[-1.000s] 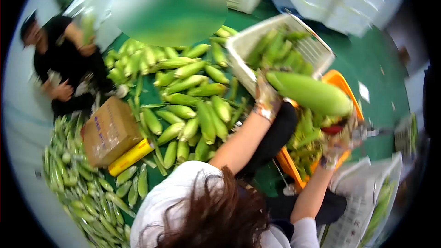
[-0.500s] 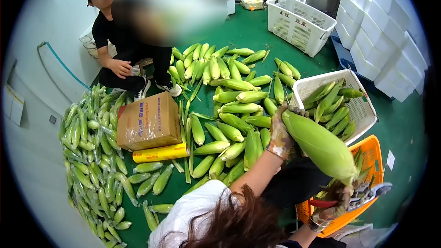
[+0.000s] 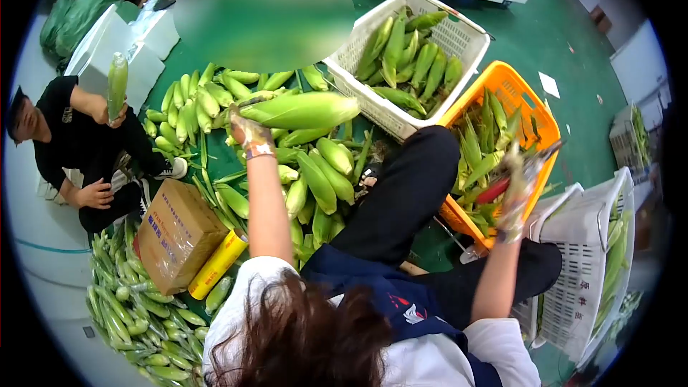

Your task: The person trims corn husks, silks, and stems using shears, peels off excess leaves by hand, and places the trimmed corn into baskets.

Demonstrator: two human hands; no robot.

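Note:
My left hand (image 3: pixel 249 133), in a patterned glove, is closed on one end of a green corn cob (image 3: pixel 301 111), held above the pile of husked-on corn (image 3: pixel 326 175). Over the orange crate (image 3: pixel 546 129) is my right hand (image 3: pixel 514 197), gloved and blurred, closed round pruning shears with a red handle (image 3: pixel 493 190). Loose green husks (image 3: pixel 484 147) lie in that crate. The white crate (image 3: pixel 398 123) beside it holds more corn (image 3: pixel 423 64).
A seated co-worker (image 3: pixel 86 136) at the left holds up a cob. Near them are a cardboard box (image 3: pixel 175 233), a yellow roll (image 3: pixel 218 264) and wrapped corn (image 3: pixel 143 322). White crates (image 3: pixel 573 294) stand at the lower right.
My left hand has carried the cob leftward, away from my right hand and over the pile. The shears are now apart from the cob. The camera view has shifted.

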